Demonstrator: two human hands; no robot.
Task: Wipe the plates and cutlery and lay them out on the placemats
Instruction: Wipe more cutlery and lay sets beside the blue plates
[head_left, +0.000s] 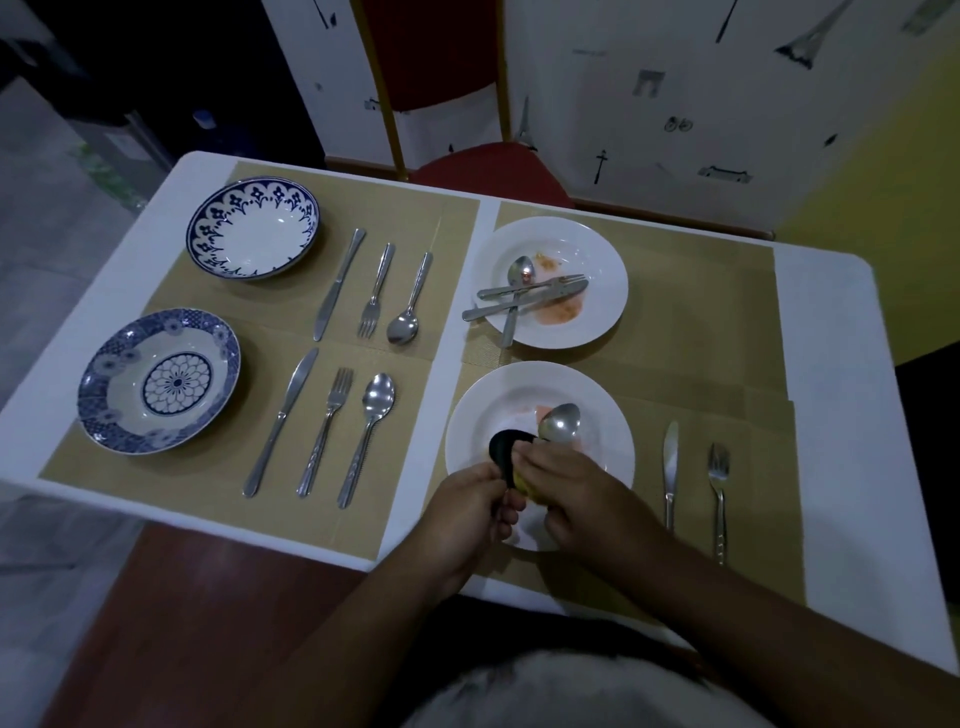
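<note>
Over the near right white plate (602, 400), which carries an orange smear, my right hand (576, 493) grips the handle of a spoon (559, 422) whose bowl points away from me. My left hand (467, 501) pinches a black-and-yellow sponge (505, 451) against the spoon's handle. A knife (670, 462) and a fork (718, 483) lie on the tan placemat (753, 467) right of this plate. The far right white plate (597, 249) is soiled and holds a crossed spoon, fork and knife (524, 299).
On the left placemats sit two blue-patterned bowls (253, 228) (158, 382), each with a knife, fork and spoon laid out beside it. A red chair (488, 166) stands behind the white table (831, 322). The wall is close on the right.
</note>
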